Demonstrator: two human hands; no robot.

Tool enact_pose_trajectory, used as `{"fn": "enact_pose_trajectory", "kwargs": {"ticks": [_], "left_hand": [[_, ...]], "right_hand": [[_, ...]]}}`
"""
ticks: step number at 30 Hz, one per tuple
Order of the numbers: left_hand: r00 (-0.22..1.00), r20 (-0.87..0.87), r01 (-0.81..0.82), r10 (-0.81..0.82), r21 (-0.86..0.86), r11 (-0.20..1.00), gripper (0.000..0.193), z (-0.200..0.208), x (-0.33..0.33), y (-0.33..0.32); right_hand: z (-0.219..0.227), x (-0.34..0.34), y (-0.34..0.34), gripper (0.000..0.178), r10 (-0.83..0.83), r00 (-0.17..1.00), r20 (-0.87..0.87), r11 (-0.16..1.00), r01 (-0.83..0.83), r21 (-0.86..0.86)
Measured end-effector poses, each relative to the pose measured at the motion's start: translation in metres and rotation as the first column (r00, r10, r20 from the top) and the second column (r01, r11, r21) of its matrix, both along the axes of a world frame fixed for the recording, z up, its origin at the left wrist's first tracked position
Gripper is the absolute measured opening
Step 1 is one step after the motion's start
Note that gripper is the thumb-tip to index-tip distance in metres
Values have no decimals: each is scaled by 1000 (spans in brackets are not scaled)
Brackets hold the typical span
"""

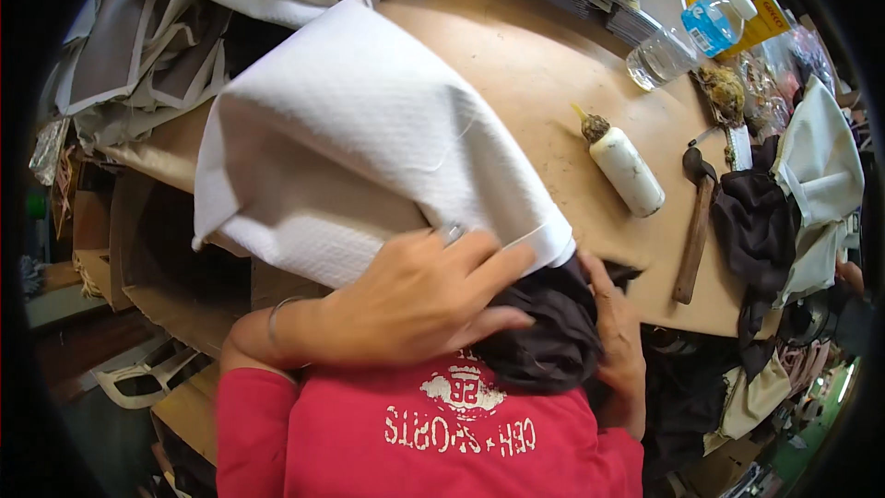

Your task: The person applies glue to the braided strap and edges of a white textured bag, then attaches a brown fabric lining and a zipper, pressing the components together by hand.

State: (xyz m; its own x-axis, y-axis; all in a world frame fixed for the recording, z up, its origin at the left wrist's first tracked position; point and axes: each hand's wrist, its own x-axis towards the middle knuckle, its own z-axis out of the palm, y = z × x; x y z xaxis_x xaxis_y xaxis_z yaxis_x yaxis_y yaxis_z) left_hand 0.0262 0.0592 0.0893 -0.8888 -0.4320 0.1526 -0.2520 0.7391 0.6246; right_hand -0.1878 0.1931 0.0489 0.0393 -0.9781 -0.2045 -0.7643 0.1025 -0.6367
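White textured fabric panel (350,138) lies draped at the near table edge over bunched black cloth (548,332). Left hand (415,300) presses flat, fingers spread, gripping nothing; right hand (619,341) cups the cloth from the right. Best keep both edges aligned, smoothing wrinkles outward.

The person wears a red shirt (433,443) with short sleeves, and the chest carries a white printed emblem above a line of white lettering, seen upside down from the head camera. A thin silver bangle (274,325) circles the wrist of the left hand (415,300). A silver ring (452,233) sits on one finger of that hand. The right hand (619,341) is bare.
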Motion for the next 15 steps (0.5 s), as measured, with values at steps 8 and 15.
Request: {"fn": "enact_pose_trajectory", "kwargs": {"ticks": [8,15], "left_hand": [[962,-90,-274,259,-341,899,34,-68,-37,-31],[940,-36,-341,339,-96,935,33,-73,-40,-43]], "right_hand": [[-13,-2,12,96,-110,350,930,993,-9,120],[-14,8,6,36,-368,614,699,910,394,133]]}}
